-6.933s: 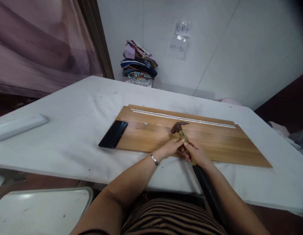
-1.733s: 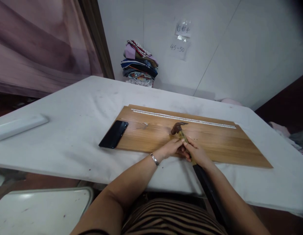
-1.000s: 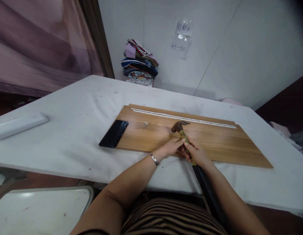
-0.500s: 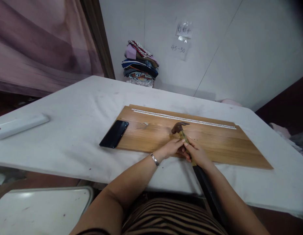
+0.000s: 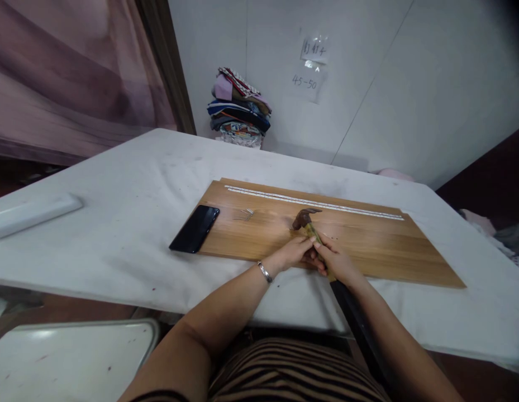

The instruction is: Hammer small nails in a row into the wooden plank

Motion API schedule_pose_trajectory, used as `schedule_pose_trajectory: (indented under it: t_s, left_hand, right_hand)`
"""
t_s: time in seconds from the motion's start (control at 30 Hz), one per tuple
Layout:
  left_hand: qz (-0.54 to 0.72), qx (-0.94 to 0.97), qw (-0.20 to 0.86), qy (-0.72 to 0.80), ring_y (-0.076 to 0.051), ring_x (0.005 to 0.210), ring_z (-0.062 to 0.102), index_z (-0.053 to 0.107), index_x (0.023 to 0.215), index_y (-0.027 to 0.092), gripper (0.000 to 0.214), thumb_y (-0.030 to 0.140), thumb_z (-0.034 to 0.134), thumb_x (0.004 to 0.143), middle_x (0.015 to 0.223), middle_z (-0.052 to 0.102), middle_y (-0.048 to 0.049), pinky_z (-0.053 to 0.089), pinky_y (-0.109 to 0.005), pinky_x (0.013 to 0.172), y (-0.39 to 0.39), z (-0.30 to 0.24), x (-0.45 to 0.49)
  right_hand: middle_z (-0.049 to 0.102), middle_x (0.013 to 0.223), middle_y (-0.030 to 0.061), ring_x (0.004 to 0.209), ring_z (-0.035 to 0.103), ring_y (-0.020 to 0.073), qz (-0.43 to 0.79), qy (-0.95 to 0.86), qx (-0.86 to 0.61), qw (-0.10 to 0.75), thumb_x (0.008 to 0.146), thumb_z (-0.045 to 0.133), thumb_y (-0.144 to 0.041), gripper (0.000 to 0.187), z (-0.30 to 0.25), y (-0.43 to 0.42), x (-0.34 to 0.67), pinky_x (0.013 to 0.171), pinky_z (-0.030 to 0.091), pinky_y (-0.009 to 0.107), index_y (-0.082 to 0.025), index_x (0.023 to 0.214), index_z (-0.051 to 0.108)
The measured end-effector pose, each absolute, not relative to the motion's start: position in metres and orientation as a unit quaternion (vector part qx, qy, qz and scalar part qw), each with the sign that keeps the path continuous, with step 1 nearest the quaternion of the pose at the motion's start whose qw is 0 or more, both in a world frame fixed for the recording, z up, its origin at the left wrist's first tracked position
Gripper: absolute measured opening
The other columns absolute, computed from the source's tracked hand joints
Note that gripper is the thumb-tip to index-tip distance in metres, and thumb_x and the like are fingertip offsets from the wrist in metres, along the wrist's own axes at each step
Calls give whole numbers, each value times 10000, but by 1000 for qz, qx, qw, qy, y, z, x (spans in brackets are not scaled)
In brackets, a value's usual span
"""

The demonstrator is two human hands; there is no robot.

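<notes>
Counter (image 5: 129,195) in creased white cloth carries a flat rectangular board (image 5: 393,248) of brown-grained wood, two thin white strips (image 5: 326,204) running lengthwise near its far edge. Over the board's near middle slants the hammer (image 5: 345,301), its head rusty brown metal, its handle yellowish then black; the long axis runs from the head, far and leftward, back to the person's right, claw curving right. Right hand (image 5: 337,261) and left hand (image 5: 296,251) both clasp the handle below the head. A glossy black phone (image 5: 195,229) lies at the board's left end, slim metal nails (image 5: 247,213) near it
</notes>
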State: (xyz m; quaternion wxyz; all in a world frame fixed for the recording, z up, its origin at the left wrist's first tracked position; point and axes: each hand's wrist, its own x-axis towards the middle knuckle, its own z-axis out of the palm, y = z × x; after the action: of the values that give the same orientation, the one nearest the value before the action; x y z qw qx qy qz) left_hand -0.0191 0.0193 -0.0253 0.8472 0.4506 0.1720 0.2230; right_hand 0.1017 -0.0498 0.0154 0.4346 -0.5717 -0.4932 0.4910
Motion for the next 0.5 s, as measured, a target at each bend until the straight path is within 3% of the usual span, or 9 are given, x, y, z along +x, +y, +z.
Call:
schedule_pose_trajectory:
  t_s: [0.5]
  left_hand:
    - [230,464,838,173,-126,591,601,487,803,143,521,640,618,719,644,504,31,501,-338,707,20,-27,-19]
  right_hand:
    - [490,631,-64,336,392,44,476,-506,-571,437,811,524,-488,306,17,-50,101,291,327,183,-200,914,507]
